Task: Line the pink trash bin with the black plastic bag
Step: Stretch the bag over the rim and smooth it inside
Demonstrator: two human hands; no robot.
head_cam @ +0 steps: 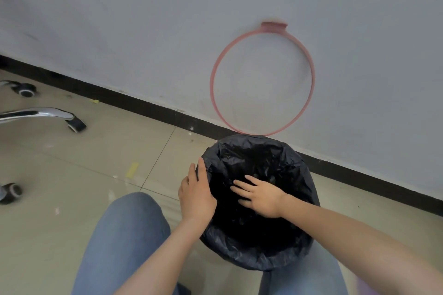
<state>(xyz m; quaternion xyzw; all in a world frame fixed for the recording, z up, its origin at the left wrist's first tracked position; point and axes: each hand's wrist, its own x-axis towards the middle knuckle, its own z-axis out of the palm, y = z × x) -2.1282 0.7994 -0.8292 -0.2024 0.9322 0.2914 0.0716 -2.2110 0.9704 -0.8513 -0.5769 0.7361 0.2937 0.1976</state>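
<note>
**A:** Where was the thin, crinkled black plastic bag [259, 256] at that point?

**B:** Already over the round trash bin. It hid the bin completely, folded out over the rim all the way round, so no pink of the bin body showed. The bin stood on the beige tiled floor [72, 163] close to the grey wall [167, 31], between the person's blue-jeaned knees [124, 235].

**A:** And the pink plastic ring [214, 93]?

**B:** It stood tilted against the wall just behind the bin, not pressed down on the rim. I judged it to be the bin's clamp ring, still to be fitted.

**A:** The hands?

**B:** The left hand [196, 196] lay flat against the outer left side of the rim, fingers together, pressing the bag there rather than pinching it. The right hand [261, 199] was inside the mouth, fingers spread, palm down on the film, gripping nothing.

**A:** How would that bag handle?

**B:** Very light, limp and slick, I'd say, and likely to trap air and billow. It would probably slide off the rim if tugged, and tear if snagged. Best pushed with an open palm inside, and taken by the folded-over edge at the rim.

**A:** Anything nearby?

**B:** Chrome office chair legs with black casters [76, 124], well off to the left.
</note>
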